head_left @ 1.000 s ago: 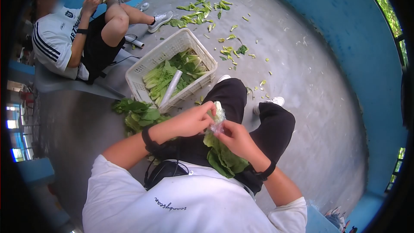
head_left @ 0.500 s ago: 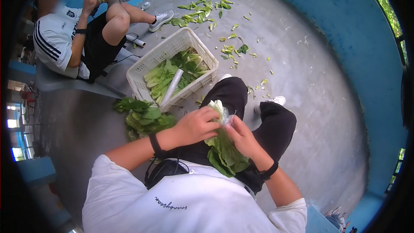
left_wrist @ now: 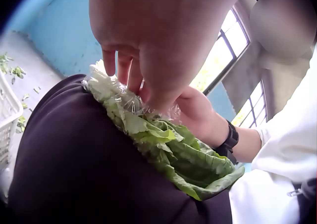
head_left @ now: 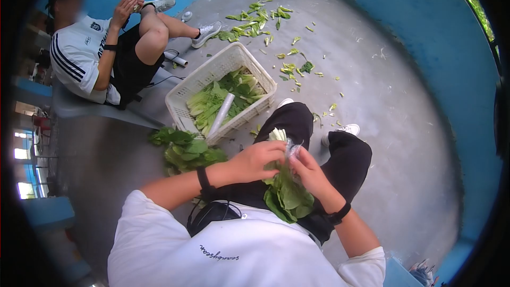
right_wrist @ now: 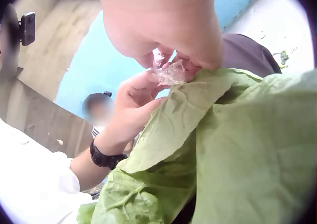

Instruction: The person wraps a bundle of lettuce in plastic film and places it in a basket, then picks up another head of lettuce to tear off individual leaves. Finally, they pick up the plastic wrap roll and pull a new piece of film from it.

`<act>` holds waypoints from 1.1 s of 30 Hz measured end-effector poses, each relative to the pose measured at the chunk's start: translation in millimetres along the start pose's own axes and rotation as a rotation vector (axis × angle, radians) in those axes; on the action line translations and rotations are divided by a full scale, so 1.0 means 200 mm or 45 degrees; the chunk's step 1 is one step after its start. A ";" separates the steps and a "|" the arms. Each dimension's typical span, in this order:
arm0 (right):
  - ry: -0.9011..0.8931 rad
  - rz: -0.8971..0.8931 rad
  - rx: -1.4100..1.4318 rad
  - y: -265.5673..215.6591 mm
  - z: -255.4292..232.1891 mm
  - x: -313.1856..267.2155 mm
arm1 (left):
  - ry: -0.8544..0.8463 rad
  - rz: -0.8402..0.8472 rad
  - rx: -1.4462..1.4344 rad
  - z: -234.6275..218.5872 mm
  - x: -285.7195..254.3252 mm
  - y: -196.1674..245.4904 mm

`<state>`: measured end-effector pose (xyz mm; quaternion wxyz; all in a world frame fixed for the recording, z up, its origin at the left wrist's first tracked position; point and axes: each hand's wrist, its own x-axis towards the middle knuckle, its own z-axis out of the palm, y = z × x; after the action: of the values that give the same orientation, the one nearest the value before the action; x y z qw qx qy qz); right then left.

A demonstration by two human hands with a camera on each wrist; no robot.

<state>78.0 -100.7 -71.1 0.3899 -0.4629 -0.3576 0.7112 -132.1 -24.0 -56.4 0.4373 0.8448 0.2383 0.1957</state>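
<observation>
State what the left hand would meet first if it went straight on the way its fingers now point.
Most likely the clear film on the leafy bundle, with the right hand just beyond it; depth there is hard to judge.

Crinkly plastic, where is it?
In the head view, right of centre: the crinkly plastic is against the leafy bunch, between the left hand and right hand.
</observation>
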 end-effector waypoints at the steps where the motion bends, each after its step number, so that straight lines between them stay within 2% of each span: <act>1: -0.004 -0.009 -0.004 0.00 0.00 0.00 | 0.024 -0.128 -0.169 -0.02 -0.01 0.03; 2: -0.006 -0.013 -0.012 -0.01 0.00 0.01 | 0.119 -0.113 -0.099 -0.04 -0.01 0.04; 5: -0.020 0.043 -0.039 0.03 -0.03 -0.02 | 0.383 -0.294 0.238 -0.08 -0.04 0.06; 6: -0.013 0.037 -0.042 0.01 -0.02 -0.02 | 0.321 -0.370 0.189 -0.10 -0.05 0.01; 7: -0.005 0.028 -0.043 0.00 -0.01 -0.03 | 0.207 -0.595 0.041 -0.10 -0.07 -0.05; 9: -0.002 0.043 -0.031 0.00 -0.01 -0.03 | -0.070 -0.902 -0.347 -0.05 -0.09 -0.17; 12: -0.021 0.027 -0.030 -0.01 -0.01 -0.03 | -0.030 -0.787 -0.122 0.05 -0.08 -0.17; 15: -0.019 0.014 -0.035 -0.02 0.00 -0.03 | -0.068 -0.799 -0.073 0.06 -0.03 -0.16; 18: -0.023 0.030 -0.037 0.00 -0.02 -0.05 | -0.059 -0.590 -0.122 0.10 -0.02 -0.21; 21: -0.045 0.021 -0.001 0.03 -0.03 -0.06 | -0.032 -0.498 -0.230 0.11 0.01 -0.19; 22: -0.050 0.016 0.018 0.03 -0.03 -0.07 | -0.098 -0.524 -0.224 0.10 0.01 -0.16; 25: -0.086 -0.070 0.076 0.00 -0.02 -0.13 | -0.106 -0.647 -0.830 0.13 0.04 -0.07; 26: -0.093 -0.082 0.069 -0.02 -0.02 -0.15 | -0.195 -0.617 -0.877 0.16 0.04 -0.08; 29: -0.082 -0.132 0.102 -0.04 -0.01 -0.21 | -0.031 -0.559 -1.059 0.22 0.04 0.02; 33: -0.026 -0.164 0.134 -0.09 -0.03 -0.27 | -0.019 -0.480 -1.001 0.23 0.10 0.09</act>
<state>102.5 -140.2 -35.9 0.4550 -0.4105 -0.3527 0.7072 -86.0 -52.1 -63.5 0.7555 0.5572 0.2927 0.1820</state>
